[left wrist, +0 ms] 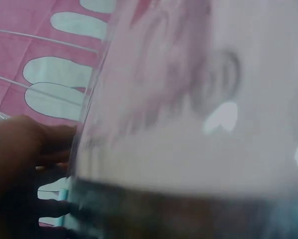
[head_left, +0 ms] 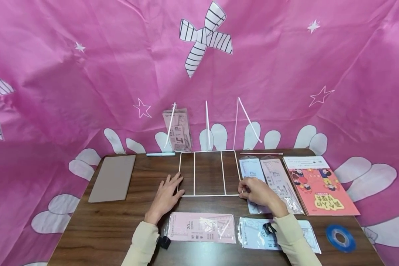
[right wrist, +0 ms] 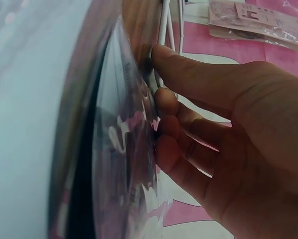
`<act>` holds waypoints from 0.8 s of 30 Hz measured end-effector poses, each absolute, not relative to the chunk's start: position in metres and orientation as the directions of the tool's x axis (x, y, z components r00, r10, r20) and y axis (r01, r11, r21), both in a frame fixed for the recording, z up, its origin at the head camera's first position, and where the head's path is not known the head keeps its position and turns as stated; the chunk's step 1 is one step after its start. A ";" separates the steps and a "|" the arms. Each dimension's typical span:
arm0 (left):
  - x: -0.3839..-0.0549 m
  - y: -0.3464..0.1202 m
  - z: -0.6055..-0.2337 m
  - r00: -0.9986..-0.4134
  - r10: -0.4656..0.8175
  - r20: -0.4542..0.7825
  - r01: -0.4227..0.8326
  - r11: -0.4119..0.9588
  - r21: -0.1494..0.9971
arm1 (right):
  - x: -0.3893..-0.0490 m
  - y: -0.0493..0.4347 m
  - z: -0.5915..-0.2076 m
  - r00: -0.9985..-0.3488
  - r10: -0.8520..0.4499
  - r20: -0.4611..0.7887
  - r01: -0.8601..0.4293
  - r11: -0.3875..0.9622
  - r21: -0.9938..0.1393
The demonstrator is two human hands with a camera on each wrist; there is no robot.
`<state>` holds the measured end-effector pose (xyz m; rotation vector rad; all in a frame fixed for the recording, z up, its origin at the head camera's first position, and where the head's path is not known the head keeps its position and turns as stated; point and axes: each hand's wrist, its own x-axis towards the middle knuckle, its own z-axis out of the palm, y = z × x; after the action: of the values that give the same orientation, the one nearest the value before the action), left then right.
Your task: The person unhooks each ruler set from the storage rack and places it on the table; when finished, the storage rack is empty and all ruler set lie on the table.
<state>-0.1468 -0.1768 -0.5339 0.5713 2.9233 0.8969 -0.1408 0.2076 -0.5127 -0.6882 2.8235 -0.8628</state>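
Note:
A flat ladder-like frame of thin white sticks (head_left: 209, 195) lies on the dark wood table, with two inner bars crossing it. Thin white sticks (head_left: 207, 125) stand up along its back side, and one at the right is bent over. My left hand (head_left: 166, 195) rests palm down with spread fingers at the frame's left side. At the front right corner my right hand (head_left: 257, 190) pinches the frame between thumb and curled fingers. In the right wrist view the thumb (right wrist: 184, 69) meets the index finger beside a white stick (right wrist: 163, 25).
Plastic-wrapped ruler sets lie close in front, one pink (head_left: 179, 225) and one blue (head_left: 252, 240). More packets (head_left: 269, 168) lie on the right, beside a red book (head_left: 322, 203) and blue tape (head_left: 349, 242). A grey-brown board (head_left: 113, 179) is left; a pink packet (head_left: 183, 122) stands behind.

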 end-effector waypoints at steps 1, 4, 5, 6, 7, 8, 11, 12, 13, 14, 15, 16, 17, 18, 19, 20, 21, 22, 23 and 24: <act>-0.149 -0.177 -0.532 -0.933 0.351 0.081 0.335 0.762 0.554 | -0.140 0.208 -0.513 -0.891 -0.453 0.025 -0.389 0.734 -0.556; -0.158 -0.179 -0.526 -0.938 0.328 0.112 0.329 0.744 0.581 | -0.139 0.208 -0.514 -0.896 -0.445 0.017 -0.377 0.738 -0.559; -0.162 -0.181 -0.525 -0.939 0.320 0.129 0.332 0.735 0.592 | -0.139 0.207 -0.514 -0.898 -0.440 0.015 -0.372 0.742 -0.558; -0.166 -0.182 -0.523 -0.939 0.312 0.146 0.334 0.721 0.607 | -0.139 0.207 -0.514 -0.900 -0.435 0.012 -0.367 0.744 -0.559; -0.171 -0.185 -0.522 -0.940 0.302 0.160 0.333 0.706 0.625 | -0.139 0.207 -0.514 -0.901 -0.434 0.013 -0.367 0.745 -0.557; -0.177 -0.187 -0.521 -0.939 0.295 0.179 0.339 0.687 0.643 | -0.139 0.207 -0.514 -0.901 -0.433 0.013 -0.366 0.747 -0.555; -0.195 -0.194 -0.518 -0.930 0.269 0.251 0.366 0.608 0.705 | -0.139 0.207 -0.514 -0.901 -0.434 0.009 -0.366 0.748 -0.553; -0.201 -0.196 -0.517 -0.928 0.255 0.272 0.371 0.569 0.733 | -0.139 0.207 -0.514 -0.900 -0.435 0.009 -0.367 0.748 -0.553; -0.207 -0.198 -0.516 -0.928 0.232 0.292 0.372 0.535 0.758 | -0.139 0.207 -0.513 -0.899 -0.437 0.011 -0.370 0.747 -0.553; -0.213 -0.200 -0.513 -0.929 0.206 0.309 0.371 0.501 0.782 | -0.139 0.207 -0.513 -0.900 -0.437 0.010 -0.369 0.748 -0.552; -0.219 -0.201 -0.511 -0.931 0.173 0.322 0.365 0.467 0.805 | -0.139 0.208 -0.513 -0.900 -0.436 0.010 -0.369 0.748 -0.552; -0.224 -0.201 -0.509 -0.935 0.135 0.329 0.354 0.432 0.830 | -0.139 0.208 -0.513 -0.900 -0.436 0.012 -0.369 0.747 -0.553; -0.230 -0.202 -0.506 -0.938 0.095 0.333 0.343 0.398 0.851 | -0.139 0.208 -0.512 -0.901 -0.434 0.013 -0.368 0.748 -0.552; -0.236 -0.202 -0.503 -0.941 0.055 0.334 0.330 0.359 0.873 | -0.139 0.208 -0.512 -0.902 -0.432 0.013 -0.366 0.749 -0.552; -0.241 -0.201 -0.500 -0.944 0.016 0.330 0.317 0.323 0.892 | -0.139 0.208 -0.512 -0.901 -0.433 0.015 -0.368 0.748 -0.552; -0.246 -0.201 -0.497 -0.944 -0.018 0.329 0.310 0.288 0.906 | -0.139 0.208 -0.512 -0.901 -0.434 0.015 -0.369 0.748 -0.552; -0.251 -0.200 -0.494 -0.946 -0.048 0.321 0.300 0.245 0.922 | -0.139 0.208 -0.512 -0.901 -0.433 0.015 -0.369 0.748 -0.552; -0.255 -0.199 -0.491 -0.948 -0.069 0.312 0.293 0.203 0.934 | -0.139 0.208 -0.512 -0.902 -0.432 0.015 -0.367 0.748 -0.553; -0.259 -0.199 -0.489 -0.950 -0.083 0.300 0.284 0.164 0.945 | -0.138 0.207 -0.512 -0.901 -0.434 0.015 -0.368 0.746 -0.555; -0.263 -0.198 -0.487 -0.953 -0.096 0.288 0.274 0.134 0.952 | -0.138 0.207 -0.513 -0.900 -0.435 0.013 -0.368 0.745 -0.556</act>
<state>-0.2627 -0.1975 -0.4870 0.2080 2.5591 2.2664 -0.1383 0.2072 -0.5125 -0.6527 2.8237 -0.8629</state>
